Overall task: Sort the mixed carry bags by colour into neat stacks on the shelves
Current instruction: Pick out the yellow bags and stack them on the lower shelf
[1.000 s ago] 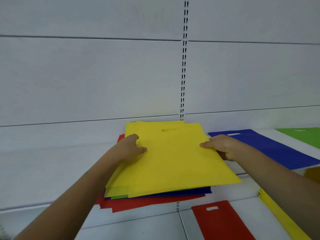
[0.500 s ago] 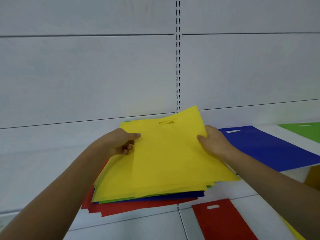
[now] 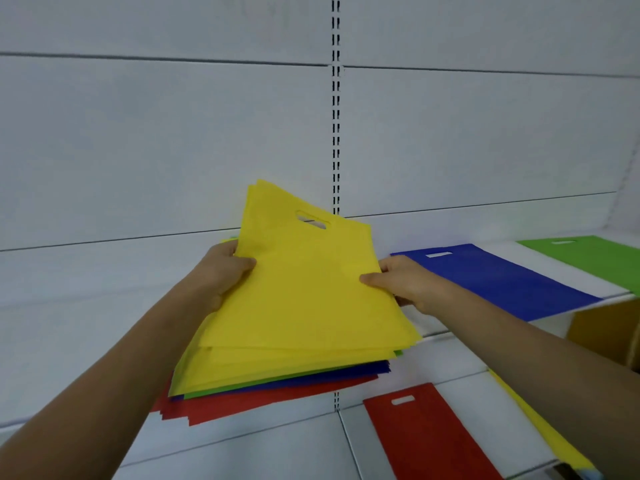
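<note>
Raised since the earlier frame: thin sheaf of flat yellow non-woven carry bags with die-cut handle slot (image 3: pixel 304 285), far edge now tilted well up off the mixed pile of yellow, green, blue and red bags (image 3: pixel 277 386), near edge resting on it. Left hand (image 3: pixel 221 271) closed on the sheaf's left edge, thumb on top, fingers hidden beneath. Right hand (image 3: pixel 401 282) pinching the right edge likewise; paired grip judged to keep limp sheets square during separation. Flat blue bag (image 3: pixel 502 282) laid alone on the upper white shelf (image 3: pixel 512 251), flat green bag (image 3: pixel 595 258) beside it, apart. Flat red bag (image 3: pixel 426 434) on the lower shelf, with a yellow stack's edge (image 3: pixel 540 424) beyond it. Placement suggests one spot per colour.
</note>
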`<state>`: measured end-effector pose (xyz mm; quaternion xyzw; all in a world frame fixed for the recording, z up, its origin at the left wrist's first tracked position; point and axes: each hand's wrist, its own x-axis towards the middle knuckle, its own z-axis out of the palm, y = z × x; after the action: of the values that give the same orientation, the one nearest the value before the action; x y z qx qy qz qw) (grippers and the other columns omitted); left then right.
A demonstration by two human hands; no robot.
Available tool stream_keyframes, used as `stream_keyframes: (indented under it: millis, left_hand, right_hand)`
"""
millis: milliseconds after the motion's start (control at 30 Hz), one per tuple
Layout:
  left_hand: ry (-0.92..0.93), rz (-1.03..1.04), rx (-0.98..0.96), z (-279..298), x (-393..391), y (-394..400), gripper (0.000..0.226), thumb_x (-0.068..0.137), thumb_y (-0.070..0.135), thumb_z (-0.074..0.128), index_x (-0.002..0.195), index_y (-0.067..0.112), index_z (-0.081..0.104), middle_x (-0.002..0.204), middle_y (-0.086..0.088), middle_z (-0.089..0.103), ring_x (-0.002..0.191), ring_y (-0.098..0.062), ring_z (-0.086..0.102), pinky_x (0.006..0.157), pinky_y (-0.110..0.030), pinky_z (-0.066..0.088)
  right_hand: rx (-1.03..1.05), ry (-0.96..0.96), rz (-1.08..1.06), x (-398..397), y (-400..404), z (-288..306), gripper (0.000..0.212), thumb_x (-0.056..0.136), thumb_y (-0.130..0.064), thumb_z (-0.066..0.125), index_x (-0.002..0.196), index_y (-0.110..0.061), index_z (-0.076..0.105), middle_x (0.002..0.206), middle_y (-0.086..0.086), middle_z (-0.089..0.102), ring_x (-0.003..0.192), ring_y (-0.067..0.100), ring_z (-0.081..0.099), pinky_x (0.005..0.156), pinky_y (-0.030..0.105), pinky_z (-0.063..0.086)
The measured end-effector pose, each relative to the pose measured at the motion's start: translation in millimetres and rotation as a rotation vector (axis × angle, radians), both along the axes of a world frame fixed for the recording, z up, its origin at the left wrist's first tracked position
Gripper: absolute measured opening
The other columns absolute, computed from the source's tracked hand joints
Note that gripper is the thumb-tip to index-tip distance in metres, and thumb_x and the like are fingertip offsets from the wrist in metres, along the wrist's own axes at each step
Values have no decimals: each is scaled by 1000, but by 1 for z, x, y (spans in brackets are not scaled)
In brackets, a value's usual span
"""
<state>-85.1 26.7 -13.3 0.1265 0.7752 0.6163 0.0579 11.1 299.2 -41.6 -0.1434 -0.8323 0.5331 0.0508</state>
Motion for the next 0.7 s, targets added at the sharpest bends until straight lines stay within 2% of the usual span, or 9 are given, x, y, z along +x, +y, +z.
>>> stream_keyframes:
  millis: [67,167,267,367,433,533,700]
  left_hand:
    - [5,3,-8,-3,4,-1,19,95,7,52,107,18,61,94,-6,67,80,-21,64,68,-30,49]
    - [30,2,-32,-5,11,-1,15,94,5,51,99,13,63,89,-9,67,78,-24,64,69,-31,50]
    - [36,31,6,-5,14,-1,8,92,14,55,88,15,62,91,-10,67,82,-27,65,75,-34,53]
    - [79,47,-6,-6,19,0,18,90,32,62,95,15,63,93,-6,66,82,-24,64,75,-34,52]
    - [149,26,-49,-6,24,3,22,89,33,63,98,13,64,95,-7,67,81,-23,64,74,-34,52]
    - [287,-1,-149,-2,33,12,26,90,31,61,100,8,68,98,-11,70,88,-29,66,84,-46,53]
    - [507,-45,-330,0,69,52,32,92,33,55,104,4,63,104,-13,66,93,-30,60,84,-47,49]
  right_hand:
    - [166,32,-11,2,-4,0,17,89,-29,68,93,-13,67,92,3,69,82,18,66,62,27,51]
    - [645,116,-44,5,-12,3,26,89,-30,64,73,-13,52,74,4,53,72,22,55,57,29,36]
    - [860,211,-76,15,-24,11,19,96,-28,52,86,-14,46,87,6,53,82,25,52,64,34,39]
    - [967,291,-115,27,-30,14,16,99,-26,45,95,-11,46,89,10,55,81,28,53,66,39,46]
    - [1000,279,-151,38,-29,14,16,98,-27,45,92,-13,46,86,7,54,79,26,52,64,39,46]
    - [1008,236,-208,60,-23,14,18,94,-28,49,86,-13,49,83,7,55,79,28,55,65,39,48]
    - [902,198,-276,113,8,11,16,95,-24,53,89,-9,53,86,3,55,83,23,52,66,33,37]
